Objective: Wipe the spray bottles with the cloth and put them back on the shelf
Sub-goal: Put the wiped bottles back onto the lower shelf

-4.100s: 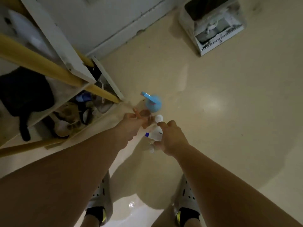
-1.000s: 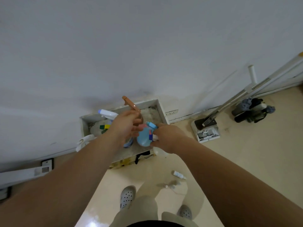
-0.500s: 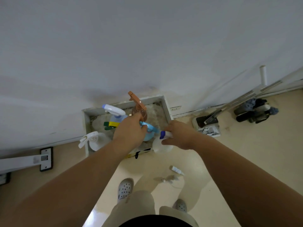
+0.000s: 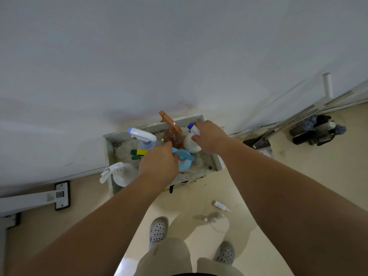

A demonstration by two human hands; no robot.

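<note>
The fingers of our left hand point(image 4: 158, 163) are curled round the trigger head of the blue bottle point(image 4: 184, 163). It stands near the middle of the front edge of the shelf point(image 4: 218, 163). The fingers of our right hand point(image 4: 209, 136) are wrapped round the neck of the white bottle point(image 4: 192, 145), and its blue nozzle pokes out past the knuckles. This bottle is toward the back right corner, just beside the orange bottle point(image 4: 173, 137). We cannot tell whether either base is fully down on the shelf.

We judge these to be thin plastic bottles, stiff at the neck and softer in the belly. Their weight depends on how full they are, which we cannot read. Smooth plastic may slip, so the neck under the trigger head is the safest hold, with fingers kept off the trigger.

The shelf top has a raised rim and sits against the wall, so there is little room behind. It is crowded. A pale bottle point(image 4: 142, 135) stands at the back left. A white sprayer point(image 4: 121, 174) sits at the front left corner, its nozzle over the edge. A green and yellow thing point(image 4: 139, 152) lies between them. The front right corner has the most open room. The triggers point in different directions and could snag one another.

Two small bottles point(image 4: 220, 206) lie on the floor near our shoes, and a mop point(image 4: 298, 120) leans to the right. We see no cloth.
</note>
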